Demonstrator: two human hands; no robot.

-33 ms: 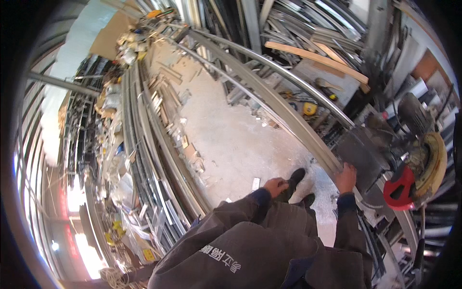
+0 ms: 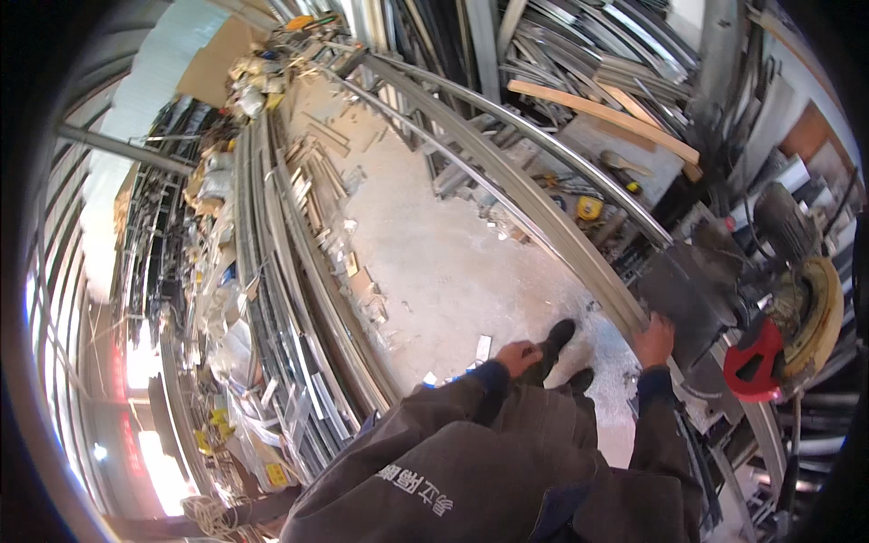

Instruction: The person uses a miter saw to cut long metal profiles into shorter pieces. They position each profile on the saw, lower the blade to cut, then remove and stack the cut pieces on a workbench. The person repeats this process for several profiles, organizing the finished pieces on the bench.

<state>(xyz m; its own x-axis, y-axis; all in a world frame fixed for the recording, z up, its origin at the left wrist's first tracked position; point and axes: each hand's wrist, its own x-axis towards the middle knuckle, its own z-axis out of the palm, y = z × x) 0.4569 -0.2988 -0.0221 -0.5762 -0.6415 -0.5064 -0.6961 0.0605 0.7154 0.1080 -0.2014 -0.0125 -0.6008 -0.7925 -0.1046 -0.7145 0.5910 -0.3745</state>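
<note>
A long grey-brown metal profile (image 2: 577, 255) slants from the far end of the rack down to the right side of my body. My right hand (image 2: 654, 340) is closed around its near end, beside the dark base plate of a cut-off saw (image 2: 815, 326). The saw has a red handle (image 2: 756, 362) and a yellowish blade guard; its blade cannot be made out. In front of my waist, my left hand (image 2: 519, 358) is held with its fingers curled together, apart from the profile. Whatever lies in those fingers, if anything, is too small to tell.
A shiny metal rail (image 2: 552, 149) runs beside the profile. Beyond it, a board (image 2: 625, 149) carries a yellow tape measure (image 2: 589, 208), a brush and a wooden strip (image 2: 606, 118). Long bundled profiles (image 2: 303, 244) lie along the left, with offcuts scattered on the pale floor (image 2: 416, 244).
The whole view has shifted slightly, so everything sits a little farther right and lower. Both hands keep their places, the right one still at the profile's end.
</note>
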